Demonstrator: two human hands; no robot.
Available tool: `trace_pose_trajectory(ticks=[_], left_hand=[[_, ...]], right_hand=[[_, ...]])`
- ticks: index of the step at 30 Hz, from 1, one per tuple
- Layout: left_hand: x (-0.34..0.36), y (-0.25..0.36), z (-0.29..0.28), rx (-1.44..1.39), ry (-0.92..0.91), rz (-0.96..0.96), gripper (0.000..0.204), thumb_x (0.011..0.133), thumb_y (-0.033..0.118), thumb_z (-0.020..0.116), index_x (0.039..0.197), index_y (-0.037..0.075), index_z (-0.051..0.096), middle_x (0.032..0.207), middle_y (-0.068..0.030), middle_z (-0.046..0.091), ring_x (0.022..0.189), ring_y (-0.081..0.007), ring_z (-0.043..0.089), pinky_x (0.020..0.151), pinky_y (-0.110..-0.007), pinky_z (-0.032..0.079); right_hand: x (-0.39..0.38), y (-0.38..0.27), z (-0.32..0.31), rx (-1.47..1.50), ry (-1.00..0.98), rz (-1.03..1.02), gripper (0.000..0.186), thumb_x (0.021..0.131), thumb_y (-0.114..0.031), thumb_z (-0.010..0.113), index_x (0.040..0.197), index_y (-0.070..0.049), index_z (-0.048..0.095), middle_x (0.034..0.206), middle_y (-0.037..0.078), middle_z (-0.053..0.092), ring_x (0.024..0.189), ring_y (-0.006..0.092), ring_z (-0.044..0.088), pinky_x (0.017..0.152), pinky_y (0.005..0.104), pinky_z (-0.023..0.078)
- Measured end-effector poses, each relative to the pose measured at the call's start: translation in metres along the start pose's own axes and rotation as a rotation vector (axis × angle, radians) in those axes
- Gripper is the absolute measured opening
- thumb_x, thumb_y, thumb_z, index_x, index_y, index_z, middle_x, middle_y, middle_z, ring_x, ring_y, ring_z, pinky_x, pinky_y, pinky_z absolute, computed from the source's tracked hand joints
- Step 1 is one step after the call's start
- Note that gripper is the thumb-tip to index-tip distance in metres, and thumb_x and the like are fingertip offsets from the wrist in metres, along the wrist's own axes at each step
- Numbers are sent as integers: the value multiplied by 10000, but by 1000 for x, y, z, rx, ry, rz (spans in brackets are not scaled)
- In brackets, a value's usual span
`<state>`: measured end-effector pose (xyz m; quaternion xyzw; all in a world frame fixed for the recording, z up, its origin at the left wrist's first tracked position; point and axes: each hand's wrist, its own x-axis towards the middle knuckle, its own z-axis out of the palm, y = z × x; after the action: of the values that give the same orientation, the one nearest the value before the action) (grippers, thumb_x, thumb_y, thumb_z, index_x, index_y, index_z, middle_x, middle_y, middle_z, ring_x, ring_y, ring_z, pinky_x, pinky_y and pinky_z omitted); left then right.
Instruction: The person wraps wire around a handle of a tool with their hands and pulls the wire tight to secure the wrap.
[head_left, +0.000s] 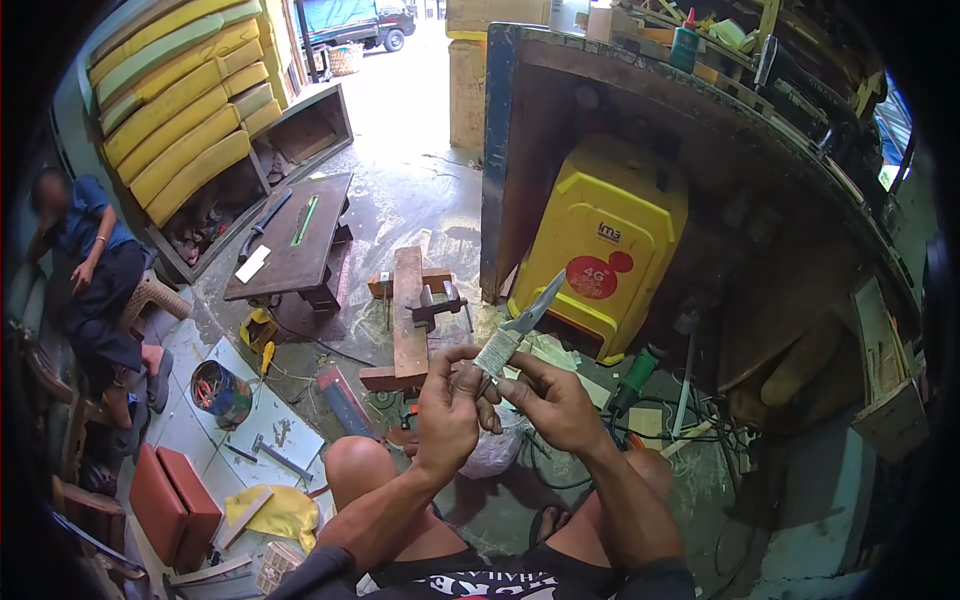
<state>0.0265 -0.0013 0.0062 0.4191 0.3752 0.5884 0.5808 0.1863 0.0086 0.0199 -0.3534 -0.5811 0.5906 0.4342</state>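
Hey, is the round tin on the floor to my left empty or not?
Not empty: the tin stands open-topped, and several items show inside, too small to name.

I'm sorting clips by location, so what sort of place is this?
Probably a small workshop: there's a metal vise, a hammer and what looks like a green power tool around the seated person.

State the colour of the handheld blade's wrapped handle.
The wrapped handle is whitish, shown in the head view.
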Motion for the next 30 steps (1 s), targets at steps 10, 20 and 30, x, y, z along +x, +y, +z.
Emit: trace_pose_trajectory(ticks=[10,20,30], left_hand=[[4,1,-5,-279,-82,-184,142,1086,203,446,1155,79,437,745,-85,572,424,-73,407,387,-232,419],[0,9,-11,-263,-325,-423,278,1099,360,389,1219,114,440,785,-70,587,491,-73,466,454,-230,446],[0,-4,-8,-115,-191,-363,459,1099,447,321,1150,45,537,805,-54,603,558,-71,494,499,-227,455]], right_hand=[[6,10,-9,107,-98,-24,409,1016,-70,573,1397,61,503,1033,88,685,928,113,640,830,283,533],[-1,5,-15,-14,0,-33,332,976,-102,657,1271,39,605,1027,57,692,931,89,608,838,267,495],[0,-4,-8,-182,13,-45,391,1025,-160,598,1382,-4,561,940,21,661,773,54,564,709,236,469]])
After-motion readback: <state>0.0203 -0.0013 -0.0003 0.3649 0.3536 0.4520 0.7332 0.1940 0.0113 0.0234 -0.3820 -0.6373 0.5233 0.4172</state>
